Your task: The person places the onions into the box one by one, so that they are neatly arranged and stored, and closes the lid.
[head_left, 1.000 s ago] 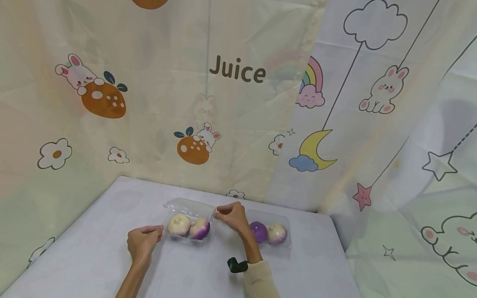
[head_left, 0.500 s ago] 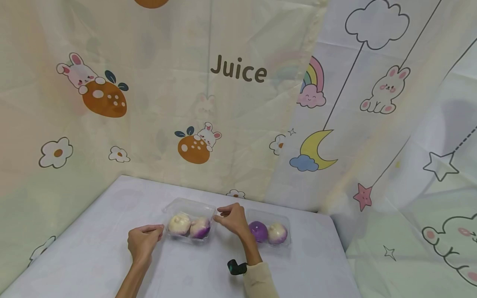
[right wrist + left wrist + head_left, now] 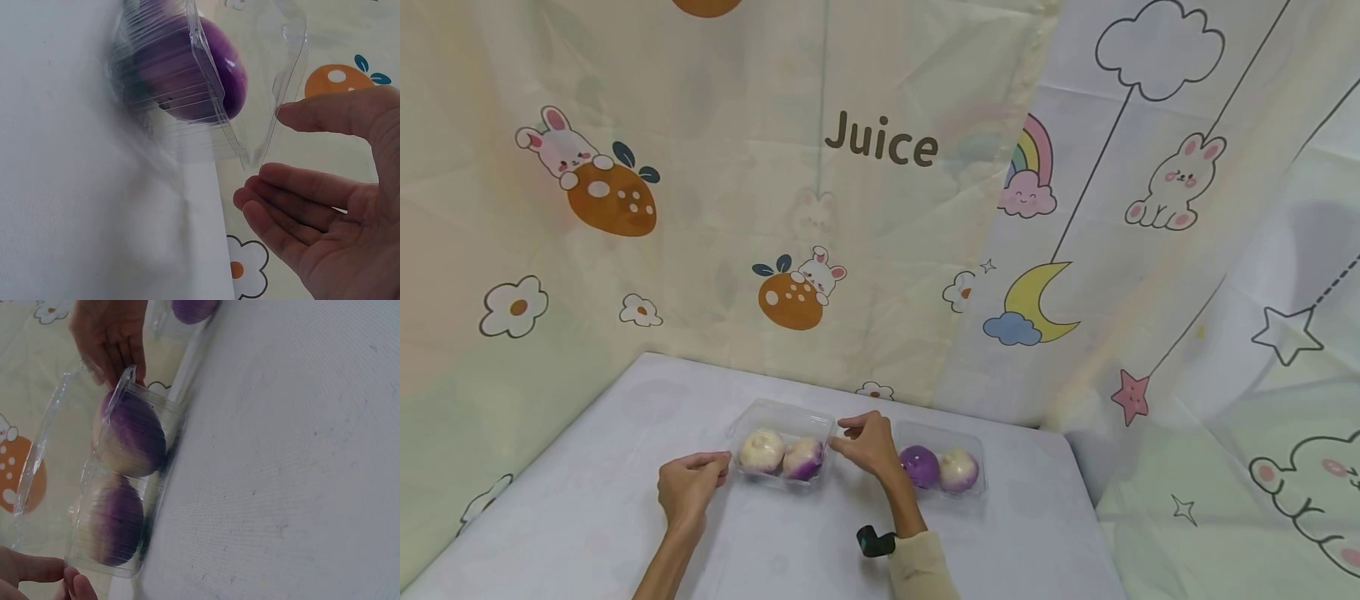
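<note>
A clear plastic clamshell box (image 3: 784, 486) stands on the table with two purple-and-white turnips (image 3: 761, 451) inside. Its lid (image 3: 39, 450) stands raised on the far side in the left wrist view. My left hand (image 3: 687, 492) pinches the box's left front corner between thumb and finger. At the right end is my right hand (image 3: 872, 443). In the right wrist view its thumb (image 3: 312, 115) touches the lid's edge, while the other fingers (image 3: 300, 194) lie loosely extended by the corner, apart from the thumb.
To the right, partly behind my right forearm, sits a second clear box (image 3: 981, 467) with a purple turnip (image 3: 920, 467) and a whitish one (image 3: 958, 471). The white table (image 3: 790, 550) ends at a printed curtain (image 3: 880, 275) behind.
My right thumb and fingers have moved slightly apart at the lid's corner. The lid's tilt has shifted a little. My left hand stays at its corner.
</note>
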`<act>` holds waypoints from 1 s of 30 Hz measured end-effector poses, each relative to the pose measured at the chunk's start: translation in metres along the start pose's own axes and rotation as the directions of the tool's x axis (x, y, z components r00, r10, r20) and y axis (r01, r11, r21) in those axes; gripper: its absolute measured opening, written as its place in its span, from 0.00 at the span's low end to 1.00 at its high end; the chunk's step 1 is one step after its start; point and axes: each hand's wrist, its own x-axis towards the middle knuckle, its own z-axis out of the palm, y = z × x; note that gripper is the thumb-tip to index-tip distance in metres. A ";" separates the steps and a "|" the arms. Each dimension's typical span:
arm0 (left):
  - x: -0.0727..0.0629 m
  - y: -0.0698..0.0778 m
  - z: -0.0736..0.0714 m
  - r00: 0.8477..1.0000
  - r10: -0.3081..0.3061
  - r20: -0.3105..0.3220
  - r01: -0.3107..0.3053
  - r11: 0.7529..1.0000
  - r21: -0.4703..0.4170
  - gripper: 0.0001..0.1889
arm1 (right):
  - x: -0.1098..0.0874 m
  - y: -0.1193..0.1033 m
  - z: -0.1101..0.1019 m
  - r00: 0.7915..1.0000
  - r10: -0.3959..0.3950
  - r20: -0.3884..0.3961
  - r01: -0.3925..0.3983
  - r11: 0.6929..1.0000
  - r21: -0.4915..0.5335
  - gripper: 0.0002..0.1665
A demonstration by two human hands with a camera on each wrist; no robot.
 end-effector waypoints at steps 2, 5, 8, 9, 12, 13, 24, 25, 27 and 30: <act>0.000 0.000 0.000 1.000 -0.012 0.000 0.012 1.000 -0.003 0.10 | 0.000 0.000 0.001 1.000 0.009 0.001 -0.009 1.000 -0.013 0.23; -0.001 0.000 0.000 1.000 -0.029 0.001 0.029 1.000 -0.011 0.11 | 0.000 0.000 0.002 1.000 0.022 0.006 -0.022 0.999 -0.024 0.23; -0.002 0.000 0.001 0.999 -0.034 0.005 0.034 0.999 -0.021 0.12 | -0.001 0.000 0.003 1.000 0.024 0.014 -0.024 0.999 -0.031 0.24; -0.002 0.000 0.001 0.999 -0.035 0.007 0.035 0.999 -0.026 0.12 | -0.001 0.000 0.003 1.000 0.025 0.016 -0.024 0.999 -0.031 0.24; -0.002 -0.001 0.000 0.999 -0.031 0.014 0.031 0.998 -0.046 0.14 | -0.002 -0.001 0.004 1.000 0.023 0.017 -0.023 0.999 -0.032 0.24; -0.002 -0.001 0.000 0.999 -0.033 0.016 0.034 0.998 -0.055 0.15 | -0.002 -0.001 0.004 1.000 0.026 0.016 -0.025 0.999 -0.030 0.24; -0.002 0.002 -0.005 0.998 -0.029 0.055 0.035 0.995 -0.096 0.40 | -0.004 -0.001 0.006 1.000 0.013 0.002 -0.013 0.999 -0.032 0.25; -0.003 0.003 -0.005 0.998 -0.036 0.057 0.041 0.995 -0.091 0.42 | -0.004 -0.001 0.006 1.000 0.013 0.000 -0.013 0.999 -0.033 0.25; -0.002 0.004 -0.005 0.997 -0.043 0.065 0.048 0.996 -0.082 0.44 | -0.004 -0.001 0.007 1.000 0.014 -0.005 -0.014 0.999 -0.033 0.24; -0.002 0.005 -0.006 0.997 -0.043 0.070 0.048 0.996 -0.076 0.43 | -0.004 -0.002 0.008 1.000 0.013 -0.012 -0.014 0.999 -0.033 0.24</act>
